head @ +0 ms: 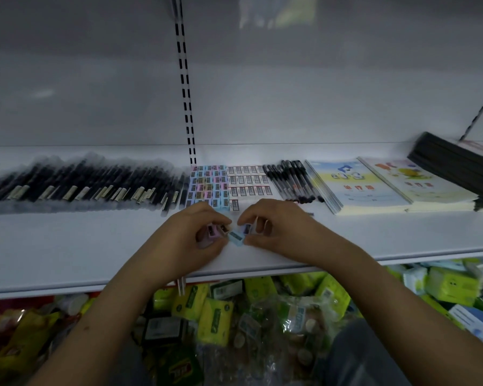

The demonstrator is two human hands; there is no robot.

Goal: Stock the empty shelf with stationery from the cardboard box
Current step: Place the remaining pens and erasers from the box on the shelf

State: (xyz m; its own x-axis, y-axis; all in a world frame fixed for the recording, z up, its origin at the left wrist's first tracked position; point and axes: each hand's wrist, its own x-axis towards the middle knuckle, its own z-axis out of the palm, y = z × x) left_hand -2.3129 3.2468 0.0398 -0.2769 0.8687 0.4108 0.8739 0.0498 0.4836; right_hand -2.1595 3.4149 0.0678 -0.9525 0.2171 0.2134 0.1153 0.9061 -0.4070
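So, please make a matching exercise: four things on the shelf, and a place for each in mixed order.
Things:
1. black pens in a long row
2. pastel sharpeners in a grid
3. workbooks with pictures
4. blue sharpener

Places:
a. between the two hands
b. left part of the shelf
c. right part, beside a black stack
d. middle, below the slotted upright

Pairs: 1-b, 2-d, 3-c, 4-a

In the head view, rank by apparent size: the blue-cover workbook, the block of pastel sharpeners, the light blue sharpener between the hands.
1. Blue-cover workbook, largest.
2. Block of pastel sharpeners, clearly smaller.
3. Light blue sharpener, smallest, though nearest the camera, between the left hand and right hand.
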